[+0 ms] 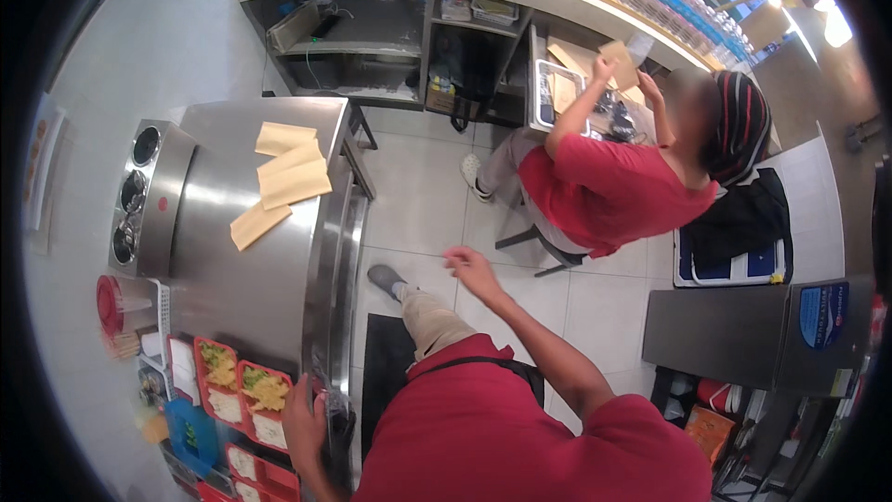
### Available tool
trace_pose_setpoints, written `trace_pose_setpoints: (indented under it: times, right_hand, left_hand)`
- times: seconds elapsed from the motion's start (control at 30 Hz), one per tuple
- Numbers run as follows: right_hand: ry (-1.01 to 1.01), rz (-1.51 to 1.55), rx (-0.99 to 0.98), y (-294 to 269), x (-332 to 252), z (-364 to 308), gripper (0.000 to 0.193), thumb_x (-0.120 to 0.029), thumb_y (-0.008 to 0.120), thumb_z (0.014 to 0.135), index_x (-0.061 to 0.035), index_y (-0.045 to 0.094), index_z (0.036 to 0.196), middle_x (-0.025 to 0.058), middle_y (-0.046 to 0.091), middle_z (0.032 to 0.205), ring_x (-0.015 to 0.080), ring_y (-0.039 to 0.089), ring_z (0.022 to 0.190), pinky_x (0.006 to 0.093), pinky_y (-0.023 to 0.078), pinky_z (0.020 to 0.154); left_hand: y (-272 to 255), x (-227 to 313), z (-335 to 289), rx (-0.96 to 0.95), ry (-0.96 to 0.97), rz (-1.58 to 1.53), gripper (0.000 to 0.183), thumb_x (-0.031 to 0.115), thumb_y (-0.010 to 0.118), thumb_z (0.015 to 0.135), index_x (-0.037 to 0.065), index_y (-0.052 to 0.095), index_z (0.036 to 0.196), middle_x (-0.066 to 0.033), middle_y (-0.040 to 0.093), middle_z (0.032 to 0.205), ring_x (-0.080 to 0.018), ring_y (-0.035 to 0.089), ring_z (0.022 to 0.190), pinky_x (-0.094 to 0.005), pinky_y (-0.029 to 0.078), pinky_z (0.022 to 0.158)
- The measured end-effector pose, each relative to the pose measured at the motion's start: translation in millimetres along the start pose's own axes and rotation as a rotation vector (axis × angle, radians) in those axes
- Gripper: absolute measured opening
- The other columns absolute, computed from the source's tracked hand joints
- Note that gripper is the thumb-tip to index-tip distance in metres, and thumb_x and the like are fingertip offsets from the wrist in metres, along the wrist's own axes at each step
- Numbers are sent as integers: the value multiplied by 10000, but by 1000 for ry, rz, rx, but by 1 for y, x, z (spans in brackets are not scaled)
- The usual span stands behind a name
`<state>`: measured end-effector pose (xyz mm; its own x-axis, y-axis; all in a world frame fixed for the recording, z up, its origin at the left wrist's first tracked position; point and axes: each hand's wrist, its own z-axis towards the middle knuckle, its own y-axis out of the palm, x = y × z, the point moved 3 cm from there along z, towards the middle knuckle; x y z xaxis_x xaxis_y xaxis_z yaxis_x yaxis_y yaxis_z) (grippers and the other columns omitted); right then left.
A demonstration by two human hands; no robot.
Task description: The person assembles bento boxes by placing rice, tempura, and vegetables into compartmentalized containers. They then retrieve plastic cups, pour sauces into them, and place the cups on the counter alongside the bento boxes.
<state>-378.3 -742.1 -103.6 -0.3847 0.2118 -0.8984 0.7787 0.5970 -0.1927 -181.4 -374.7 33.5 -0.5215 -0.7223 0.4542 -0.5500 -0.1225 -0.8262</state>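
At the near left, red compartment trays (279, 476) of pale and yellow-green food line the smooth steel bench (243, 293) beside the left hand (305, 423), whose grip I cannot tell, while the right hand (474, 271) hangs empty with loosely bent fingers above the tiled floor (400, 214). Flat, creased brown paper bags (295, 183) lie at the bench's far end, right of a steel holder (169, 200) with round wells; far right, a seated co-worker (618, 188) on a dark stool (548, 240) blocks part of the floor.
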Motion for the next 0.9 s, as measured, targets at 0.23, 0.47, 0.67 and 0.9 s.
trace_pose_setpoints:
  times: [0.23, 0.47, 0.67, 0.9]
  right_hand:
    - [262, 81, 114, -138, 61, -93, 306, -251, 548, 950, -72, 632, 1184, 26, 679, 963, 120, 626, 813, 263, 483, 651]
    - [28, -9, 197, -226, 115, -155, 283, -198, 539, 979, -38, 633, 1192, 62, 688, 947, 128, 646, 784, 276, 509, 669]
    - [153, -253, 150, -367, 178, -237, 330, -256, 575, 966, -21, 649, 1185, 188, 718, 1021, 267, 703, 934, 378, 551, 840]
    - [159, -239, 434, -567, 226, -300, 320, -258, 588, 979, -37, 649, 1202, 186, 722, 1034, 261, 707, 911, 365, 558, 812]
  left_hand:
    - [57, 82, -17, -205, 130, 23, 463, 205, 651, 910, 25, 558, 1326, -238, 636, 1172, -419, 608, 1097, -498, 486, 926]
    - [100, 177, -9, -300, 356, 230, 483, 236, 671, 901, 61, 555, 1336, -218, 645, 1150, -417, 623, 1055, -503, 503, 901]
    - [151, 291, 8, -195, 460, 374, 491, 243, 688, 885, 56, 567, 1322, -214, 653, 1124, -411, 632, 1034, -502, 507, 898]
    - [289, 502, -32, -387, 693, 150, 453, 212, 667, 898, 28, 576, 1302, -227, 652, 1151, -406, 629, 1030, -496, 501, 896]
